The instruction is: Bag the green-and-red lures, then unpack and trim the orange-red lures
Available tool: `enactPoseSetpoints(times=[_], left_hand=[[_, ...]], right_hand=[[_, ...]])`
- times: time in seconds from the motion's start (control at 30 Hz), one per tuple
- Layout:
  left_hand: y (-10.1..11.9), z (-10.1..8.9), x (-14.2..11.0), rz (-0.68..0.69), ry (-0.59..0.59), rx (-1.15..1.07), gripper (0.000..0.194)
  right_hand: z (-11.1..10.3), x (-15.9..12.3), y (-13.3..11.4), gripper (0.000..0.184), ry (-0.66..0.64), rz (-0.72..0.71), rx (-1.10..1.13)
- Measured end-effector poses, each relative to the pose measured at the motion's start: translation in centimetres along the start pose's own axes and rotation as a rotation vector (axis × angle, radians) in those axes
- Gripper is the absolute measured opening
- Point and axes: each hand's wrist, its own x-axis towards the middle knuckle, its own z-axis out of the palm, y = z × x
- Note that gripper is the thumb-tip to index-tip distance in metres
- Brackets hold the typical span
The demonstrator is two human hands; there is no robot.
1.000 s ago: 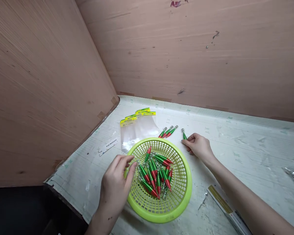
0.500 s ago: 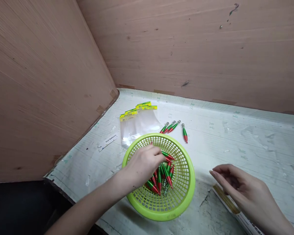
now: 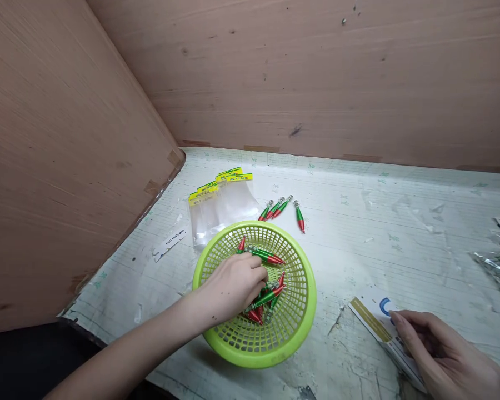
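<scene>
A lime-green plastic basket (image 3: pixel 294 328) sits near the table's front edge, holding several red-and-green lures (image 3: pixel 266 256). My left hand (image 3: pixel 231 286) reaches into the basket, fingers curled over the pile and closed on some of the lures. Beyond the basket, several more lures (image 3: pixel 281 207) lie in a row on the table. My right hand (image 3: pixel 445 355) rests at the lower right, fingers bent over a white printed card (image 3: pixel 377 316); whether it grips the card is unclear.
Clear bags with yellow headers (image 3: pixel 220 200) lie behind the basket. A small white label (image 3: pixel 169 243) lies to their left. Crinkled clear packaging (image 3: pixel 498 261) sits at the right edge. Wooden panels (image 3: pixel 87 139) wall in the left and back.
My left hand went from the basket's rim down into the lures. My right hand left the lure it laid beyond the basket and drew back to the card at the lower right.
</scene>
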Motion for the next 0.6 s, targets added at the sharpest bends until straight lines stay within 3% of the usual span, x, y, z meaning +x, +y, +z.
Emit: enactPoseSetpoints(times=[0.17,0.3,0.6], left_hand=[[1.2,0.0,2.3,-0.004,-0.009,-0.048,0.014],[2.5,-0.4,3.8,-0.05,-0.093,0.006,0.014],[4.1,-0.4,4.9,-0.054,-0.236,0.117,0.01]], right_hand=[[0.4,-0.3,-0.6,0.036,0.023,0.029,0.042],[0.7,-0.5,-0.6,0.034,0.052,0.035,0.076],[0.4,-0.5,-1.0,0.035,0.02,0.003,0.075]])
